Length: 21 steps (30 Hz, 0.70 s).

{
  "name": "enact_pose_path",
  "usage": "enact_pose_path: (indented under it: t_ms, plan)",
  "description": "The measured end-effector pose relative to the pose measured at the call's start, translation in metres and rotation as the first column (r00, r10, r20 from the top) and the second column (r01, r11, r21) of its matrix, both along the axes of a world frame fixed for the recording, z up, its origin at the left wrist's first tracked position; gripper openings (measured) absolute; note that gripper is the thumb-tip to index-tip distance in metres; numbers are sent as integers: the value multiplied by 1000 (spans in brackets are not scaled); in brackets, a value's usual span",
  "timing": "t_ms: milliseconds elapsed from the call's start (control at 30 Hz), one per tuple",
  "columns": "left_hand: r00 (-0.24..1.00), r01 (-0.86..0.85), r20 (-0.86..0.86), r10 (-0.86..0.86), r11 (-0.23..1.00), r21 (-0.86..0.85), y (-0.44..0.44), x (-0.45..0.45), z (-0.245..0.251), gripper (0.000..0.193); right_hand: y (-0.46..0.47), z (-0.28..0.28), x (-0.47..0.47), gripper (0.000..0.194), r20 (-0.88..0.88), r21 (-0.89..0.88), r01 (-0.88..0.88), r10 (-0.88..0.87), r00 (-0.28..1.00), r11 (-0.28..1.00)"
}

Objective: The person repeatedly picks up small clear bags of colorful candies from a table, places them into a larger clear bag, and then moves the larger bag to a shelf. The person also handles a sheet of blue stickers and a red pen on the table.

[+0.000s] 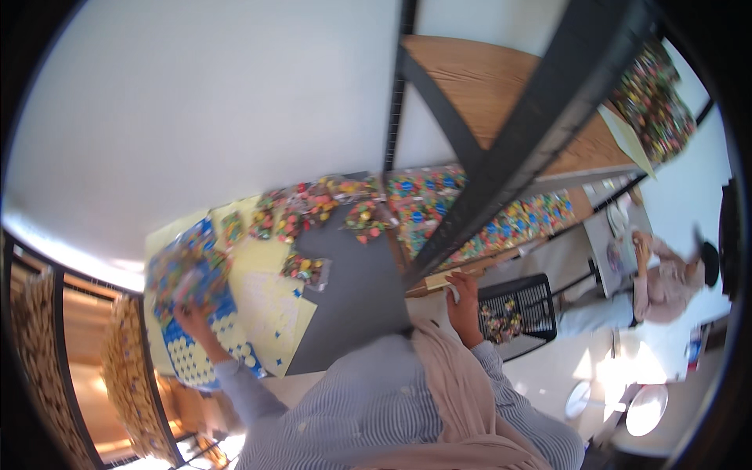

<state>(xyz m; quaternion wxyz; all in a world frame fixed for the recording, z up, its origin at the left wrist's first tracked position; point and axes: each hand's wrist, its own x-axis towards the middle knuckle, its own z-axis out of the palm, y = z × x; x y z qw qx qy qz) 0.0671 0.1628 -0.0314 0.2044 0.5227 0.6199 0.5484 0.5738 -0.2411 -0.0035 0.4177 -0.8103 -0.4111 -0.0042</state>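
Note:
My left hand (197,323) grips the lower edge of a clear bag of colourful candies (185,273), blurred by motion. The bag is over blue sticker sheets (173,335) bearing rows of pale round stickers. My right hand (464,299) is by the front corner of the shelving, near a pale strip (446,278). A small whitish thing shows by its thumb; whether it is held is unclear. Small clear candy bags (317,205) lie along the back of the dark grey table (346,270). One more candy bag (305,268) rests nearer to me, beside pale yellow sheets (264,305).
A black metal upright (529,117) rises at the table's right, with a wooden shelf (464,76). Bagged candies (423,205) fill the lower shelf. A black basket (546,305) holds more. Another person (670,282) is at a far table. Stocked racks (126,358) stand left.

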Motion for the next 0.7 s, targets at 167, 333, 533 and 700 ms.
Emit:
enact_pose_path:
  t_ms: [167,333,533,700]
  plan:
    - [862,414,346,-371,908,-58,-94,88,106,32,-6,2,4,34,-33,5,-58,58,998,998]
    - [439,897,429,-789,411,-162,-177,200,155,25,-17,17,13,35,-419,77,-207,220,881,975]
    - [2,995,217,-976,-20,-98,-279,342,111,26,-41,41,49,48,-731,156,-586,492,472,795]
    - [105,971,515,-851,-25,-239,-319,414,90,23,-64,43,83,49,-823,299,-519,492,285,801]
